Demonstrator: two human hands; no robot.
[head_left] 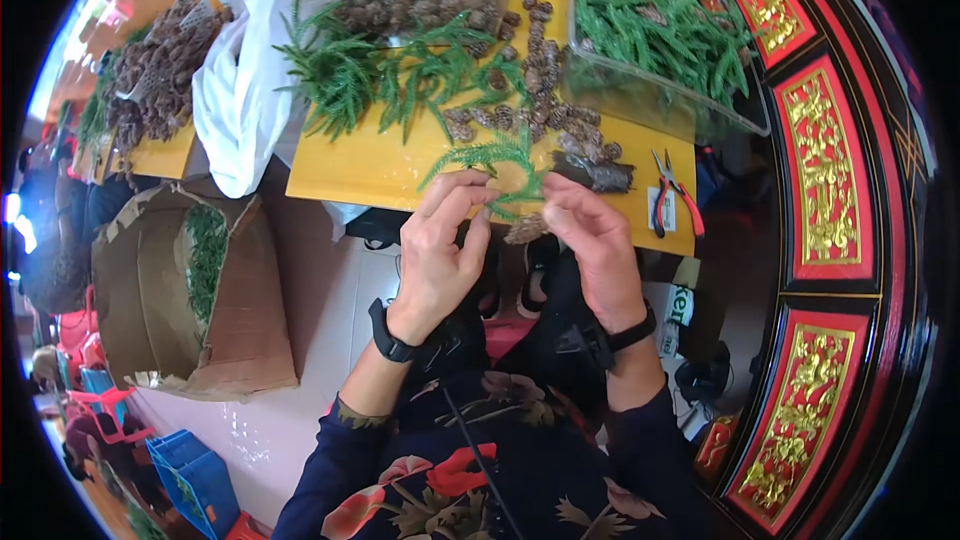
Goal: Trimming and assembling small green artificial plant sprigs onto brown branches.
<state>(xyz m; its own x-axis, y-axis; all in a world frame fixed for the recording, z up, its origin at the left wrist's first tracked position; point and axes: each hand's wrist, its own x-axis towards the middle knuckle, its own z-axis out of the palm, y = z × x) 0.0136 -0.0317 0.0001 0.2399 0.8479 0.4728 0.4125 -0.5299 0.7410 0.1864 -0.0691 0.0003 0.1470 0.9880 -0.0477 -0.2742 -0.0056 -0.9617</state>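
An artificial green pine sprig (492, 154) is held between my two hands, over the near edge of the yellow table. My left hand (445, 240) pinches at it with curled fingers. On the other side, my right hand (597, 252) closes thumb and fingers on its stem end; what lies between those fingertips is partly hidden. A brown pine cone (526, 230) hangs just under the right fingertips, close to the sprig. More loose sprigs (340, 70) lie behind my hands, beside a heap of small pine cones (543, 70). A dark wire-like bundle (596, 173) rests beyond my right hand.
Red-handled pliers (663, 192) lie on the yellow table (345, 165) at right. Clear bins hold pine cones (420, 0) and green sprigs (660, 25). A white plastic bag (240, 90) drapes at left, above an open cardboard box (240, 310). Carved red-and-gold panels (822, 170) stand at right.
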